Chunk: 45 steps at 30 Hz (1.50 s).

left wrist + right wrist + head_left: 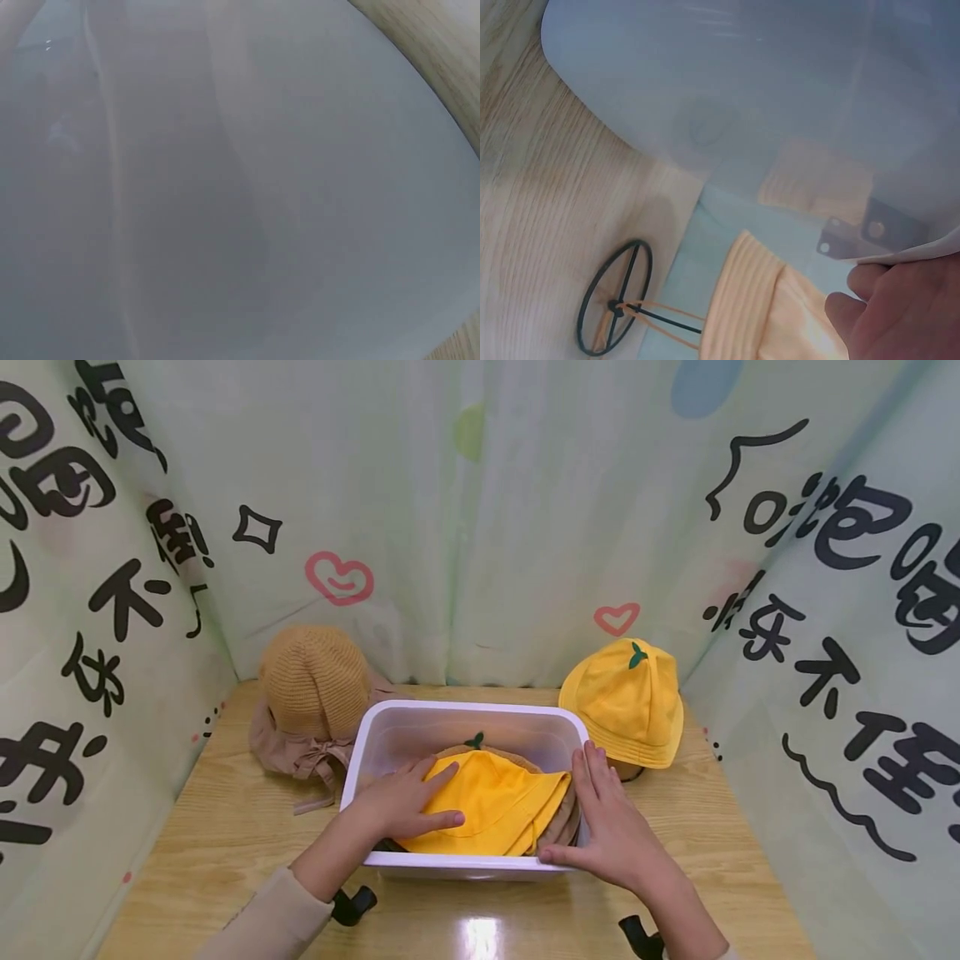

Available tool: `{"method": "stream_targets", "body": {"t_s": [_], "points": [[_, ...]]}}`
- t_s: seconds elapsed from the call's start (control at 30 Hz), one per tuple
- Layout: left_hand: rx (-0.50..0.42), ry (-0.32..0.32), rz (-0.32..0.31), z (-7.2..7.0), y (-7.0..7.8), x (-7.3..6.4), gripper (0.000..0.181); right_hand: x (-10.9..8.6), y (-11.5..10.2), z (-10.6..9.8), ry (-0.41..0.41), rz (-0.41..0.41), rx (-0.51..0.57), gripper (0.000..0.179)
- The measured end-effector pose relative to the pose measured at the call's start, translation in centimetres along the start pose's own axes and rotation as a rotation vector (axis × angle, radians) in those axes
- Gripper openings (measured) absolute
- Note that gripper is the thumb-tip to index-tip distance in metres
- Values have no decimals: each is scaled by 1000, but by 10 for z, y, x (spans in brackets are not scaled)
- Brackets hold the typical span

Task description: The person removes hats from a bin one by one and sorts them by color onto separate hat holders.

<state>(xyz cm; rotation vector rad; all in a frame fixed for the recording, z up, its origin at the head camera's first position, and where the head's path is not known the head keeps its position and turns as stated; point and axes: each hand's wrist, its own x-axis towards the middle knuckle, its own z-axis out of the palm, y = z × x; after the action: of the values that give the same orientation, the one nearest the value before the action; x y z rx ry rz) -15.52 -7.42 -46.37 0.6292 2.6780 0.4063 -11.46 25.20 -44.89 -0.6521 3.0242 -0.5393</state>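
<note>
A white plastic bin (465, 862) sits on the table, with a yellow hat (487, 802) on top of brown hats (562, 827) inside it. My left hand (408, 802) lies spread over the left side of the yellow hat, thumb and fingers extended. Along the bin's right rim, my right hand (615, 831) rests with its fingers straight and together, the thumb by the front corner. The right wrist view has this hand's fingers (866, 281) at the rim's edge. Only the bin's smooth outer wall (225, 187) fills most of the left wrist view; the left hand is hidden there.
Behind the bin to the left stands a tan knit hat (311, 681) above a mauve hat (281, 743) with a bow. A second yellow hat (622, 702) with a green sprout is at the right. A black wire stand base (615, 304) is beside the bin. Printed curtains (450, 527) surround the table.
</note>
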Motion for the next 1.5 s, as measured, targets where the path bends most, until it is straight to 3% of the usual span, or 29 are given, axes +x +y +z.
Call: {"method": "stream_targets", "body": {"t_s": [0.27,0.4,0.63,0.73,0.83,1.03,1.17,1.33,1.5], "points": [[-33,-24,-8,-1,1,3,74,3,2,0,-9,13,-1,132],[-30,1,5,-1,1,3,71,3,2,2,-12,14,0,131],[24,167,117,3,-2,3,53,1,0,5,-16,22,23,132],[37,235,133,4,-2,2,43,0,0,7,-24,27,22,133],[25,297,105,1,0,2,43,0,0,7,-18,30,16,132],[9,373,-27,-5,2,1,50,0,0,5,-7,23,17,132],[-11,396,-35,-5,1,1,44,0,-1,5,-8,20,19,132],[-60,488,25,-6,2,0,33,1,-1,3,-8,26,23,132],[-97,637,129,-12,4,-3,20,1,-1,0,-11,39,14,133]]}}
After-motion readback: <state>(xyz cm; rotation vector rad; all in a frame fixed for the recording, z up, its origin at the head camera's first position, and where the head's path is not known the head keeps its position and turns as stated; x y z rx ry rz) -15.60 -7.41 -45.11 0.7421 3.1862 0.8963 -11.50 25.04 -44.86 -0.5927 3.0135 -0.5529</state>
